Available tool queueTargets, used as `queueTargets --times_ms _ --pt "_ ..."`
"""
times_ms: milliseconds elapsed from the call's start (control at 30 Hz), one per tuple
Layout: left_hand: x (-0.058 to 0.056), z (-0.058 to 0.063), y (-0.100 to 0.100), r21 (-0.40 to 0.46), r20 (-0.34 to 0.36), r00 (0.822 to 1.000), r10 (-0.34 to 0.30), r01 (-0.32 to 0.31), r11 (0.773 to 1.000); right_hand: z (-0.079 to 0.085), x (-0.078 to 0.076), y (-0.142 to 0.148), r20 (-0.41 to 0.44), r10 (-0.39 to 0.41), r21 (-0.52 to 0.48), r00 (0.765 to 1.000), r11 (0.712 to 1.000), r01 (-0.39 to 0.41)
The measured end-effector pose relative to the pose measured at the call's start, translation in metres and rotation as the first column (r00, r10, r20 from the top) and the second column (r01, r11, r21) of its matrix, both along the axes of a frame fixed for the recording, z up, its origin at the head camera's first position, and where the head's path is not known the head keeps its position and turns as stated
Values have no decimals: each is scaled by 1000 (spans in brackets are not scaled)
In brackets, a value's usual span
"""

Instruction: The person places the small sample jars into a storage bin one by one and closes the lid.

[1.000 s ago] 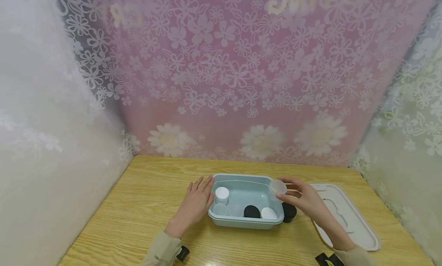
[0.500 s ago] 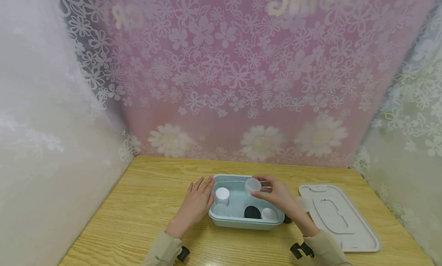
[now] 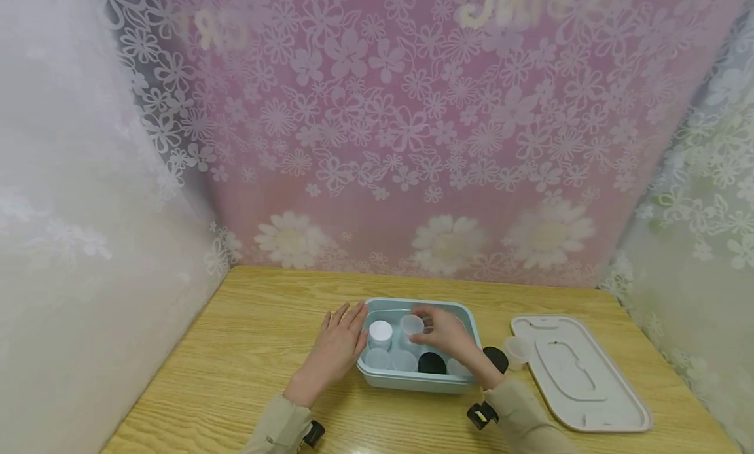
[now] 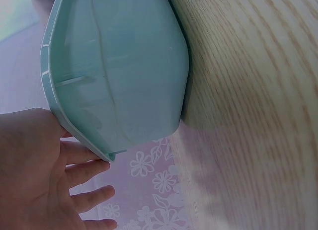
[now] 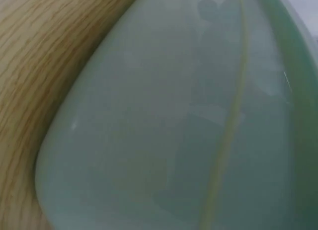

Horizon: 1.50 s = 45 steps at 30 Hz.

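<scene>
In the head view, a light blue plastic box (image 3: 412,383) stands on the table. My left hand (image 3: 336,341) rests along its left rim with fingers extended; the left wrist view shows these fingers (image 4: 87,171) at the rim's corner. Inside the box, my right hand (image 3: 449,336) pinches a translucent round cup (image 3: 412,325) between thumb and fingers. Left of that cup is a white-lidded jar (image 3: 380,331). Along the front wall are two more translucent cups, a black-lidded jar (image 3: 432,363) and a whitish round piece (image 3: 458,367). Only the box's outer wall (image 5: 149,115) fills the right wrist view.
Right of the box stand a black-topped jar (image 3: 496,359) and another translucent cup (image 3: 518,350). A pale rectangular lid (image 3: 580,382) lies farther right on the wooden table (image 3: 283,303). Flowered curtains (image 3: 377,146) hang at the back and sides.
My right hand has carried the translucent cup leftward from the box's right rim, then lower into the box near the white-lidded jar. The left hand has stayed at the rim.
</scene>
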<state>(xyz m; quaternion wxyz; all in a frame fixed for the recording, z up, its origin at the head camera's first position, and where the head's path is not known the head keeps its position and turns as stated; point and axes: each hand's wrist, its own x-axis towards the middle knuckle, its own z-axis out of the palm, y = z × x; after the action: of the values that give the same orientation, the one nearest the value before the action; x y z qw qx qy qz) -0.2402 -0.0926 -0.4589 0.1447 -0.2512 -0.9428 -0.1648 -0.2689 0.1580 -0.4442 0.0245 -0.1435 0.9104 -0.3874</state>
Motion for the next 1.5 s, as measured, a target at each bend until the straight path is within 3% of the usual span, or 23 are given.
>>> queueTargets --times_ms 233,533,800,1133,1367,1500 --pt "1 0 1 7 -11 1000 -1 1 1000 -1 3 -10 75 -6 35 997 999 3" --pt "1 1 1 9 -20 1000 -2 2 1000 1 5 -11 64 0 6 998 1000 0" --pt "1 0 0 10 -10 1000 0 0 1000 8 5 5 -39 -9 -149 999 989 3" --pt "0 0 0 12 -13 1000 -1 1 1000 6 10 19 -141 -17 -317 990 948 -29" --pt "-1 1 1 3 -8 1000 1 -1 1000 6 18 29 -251 39 -365 967 922 -132" --pt "-1 1 1 8 -5 1000 1 -1 1000 7 23 39 -290 29 -369 957 919 -140"
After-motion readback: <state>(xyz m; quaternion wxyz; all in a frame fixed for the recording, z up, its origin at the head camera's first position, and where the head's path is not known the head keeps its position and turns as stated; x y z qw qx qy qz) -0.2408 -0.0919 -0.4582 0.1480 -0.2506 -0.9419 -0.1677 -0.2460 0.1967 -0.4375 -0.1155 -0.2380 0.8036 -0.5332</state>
